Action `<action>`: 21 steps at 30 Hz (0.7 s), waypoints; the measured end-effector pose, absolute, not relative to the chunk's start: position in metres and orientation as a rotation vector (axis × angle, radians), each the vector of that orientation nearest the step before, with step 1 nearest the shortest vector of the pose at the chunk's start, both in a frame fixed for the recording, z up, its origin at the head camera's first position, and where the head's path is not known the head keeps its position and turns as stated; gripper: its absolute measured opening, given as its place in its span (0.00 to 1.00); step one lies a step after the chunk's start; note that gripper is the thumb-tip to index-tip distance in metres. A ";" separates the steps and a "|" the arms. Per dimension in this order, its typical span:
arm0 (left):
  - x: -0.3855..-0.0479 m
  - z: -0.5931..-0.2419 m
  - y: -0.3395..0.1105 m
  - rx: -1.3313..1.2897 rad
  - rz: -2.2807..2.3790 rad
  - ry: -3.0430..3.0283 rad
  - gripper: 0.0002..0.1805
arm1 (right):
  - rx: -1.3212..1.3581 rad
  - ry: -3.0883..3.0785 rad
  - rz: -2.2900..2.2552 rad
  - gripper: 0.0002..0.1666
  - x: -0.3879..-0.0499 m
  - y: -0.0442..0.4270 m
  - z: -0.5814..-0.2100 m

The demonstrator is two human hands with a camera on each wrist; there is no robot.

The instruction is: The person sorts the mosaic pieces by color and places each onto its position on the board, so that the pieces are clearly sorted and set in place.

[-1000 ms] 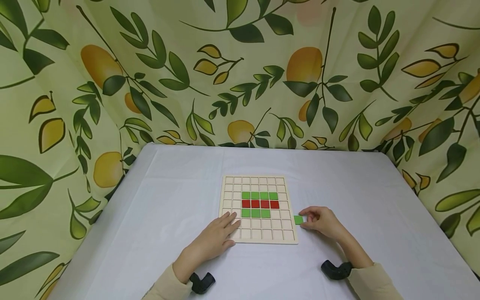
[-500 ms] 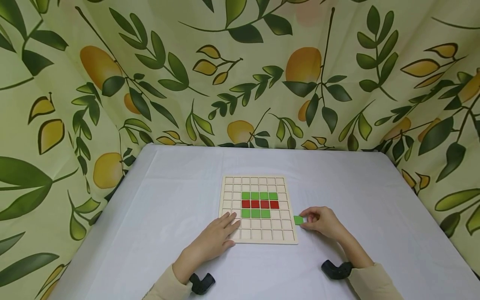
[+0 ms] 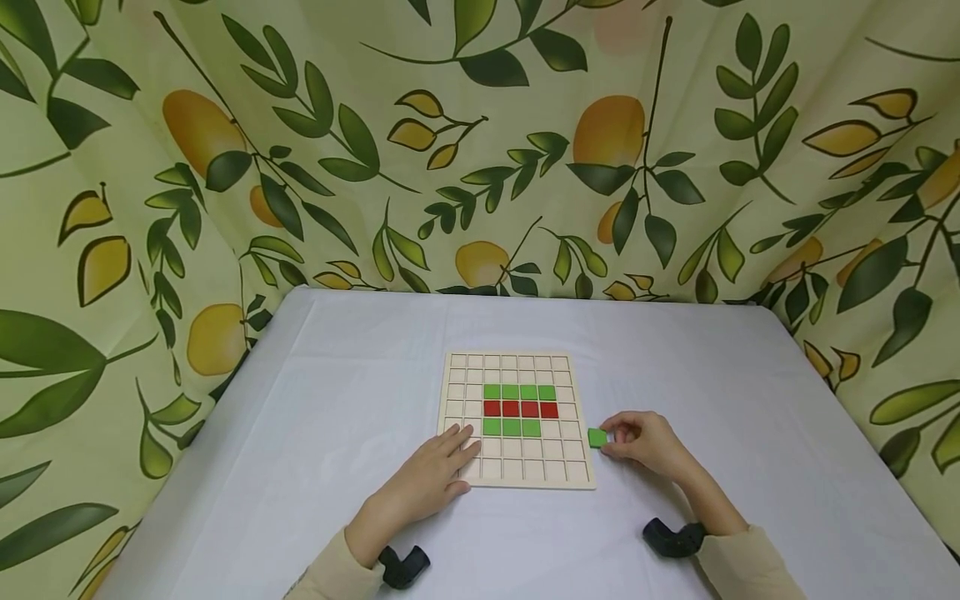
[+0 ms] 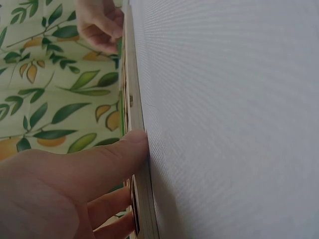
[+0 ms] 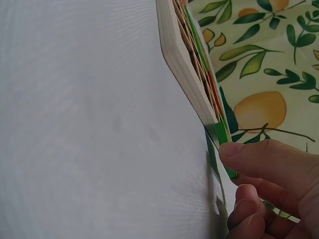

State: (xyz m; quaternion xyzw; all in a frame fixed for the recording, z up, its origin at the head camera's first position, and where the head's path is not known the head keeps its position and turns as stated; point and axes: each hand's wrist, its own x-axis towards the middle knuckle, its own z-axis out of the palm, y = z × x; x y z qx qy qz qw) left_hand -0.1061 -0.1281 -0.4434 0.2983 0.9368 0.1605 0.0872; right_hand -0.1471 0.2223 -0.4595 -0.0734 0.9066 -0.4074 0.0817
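Observation:
A light wooden grid board [image 3: 522, 471] lies flat on the table, bearing a row of green tiles [image 3: 519, 392], a row of red tiles [image 3: 520, 408] below it, and a shorter row of green tiles [image 3: 512, 427]. My left hand [image 3: 427, 475] rests on the board's near left part with fingers extended; in the left wrist view its thumb [image 4: 112, 159] touches the board's side edge. Just beyond the board's right edge, my right hand [image 3: 647, 446] pinches a green square tile [image 3: 597, 437] between thumb and fingers. The right wrist view shows this green tile [image 5: 221, 132] tilted, with a shadow below.
White cloth [image 3: 345, 375] covers the table. A curtain printed with fruit and leaves [image 3: 517, 167] hangs behind and at both sides. Black wrist devices [image 3: 405, 567] sit under both forearms, close to the table.
The green tile in my right hand has shifted very slightly upward in the head view. My left hand and the board stay where they were.

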 end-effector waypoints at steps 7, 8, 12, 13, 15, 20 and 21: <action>-0.106 -0.444 -0.128 0.895 0.484 2.791 0.30 | -0.254 2.730 -1.205 0.15 -0.150 0.222 -0.458; -0.106 -0.444 -0.128 0.896 0.480 2.795 0.30 | -0.258 2.737 -1.201 0.15 -0.150 0.222 -0.458; -0.106 -0.444 -0.128 0.898 0.484 2.798 0.30 | -0.295 2.763 -1.185 0.15 -0.153 0.221 -0.457; -0.106 -0.443 -0.128 0.899 0.485 2.798 0.30 | -0.303 2.767 -1.183 0.15 -0.154 0.221 -0.457; -0.106 -0.442 -0.128 0.908 0.488 2.801 0.30 | -0.326 2.772 -1.181 0.15 -0.155 0.220 -0.457; -0.106 -0.441 -0.128 0.926 0.479 2.811 0.30 | -0.352 2.766 -1.192 0.14 -0.156 0.217 -0.455; -0.106 -0.441 -0.128 0.925 0.478 2.812 0.30 | -0.351 2.763 -1.195 0.14 -0.156 0.216 -0.455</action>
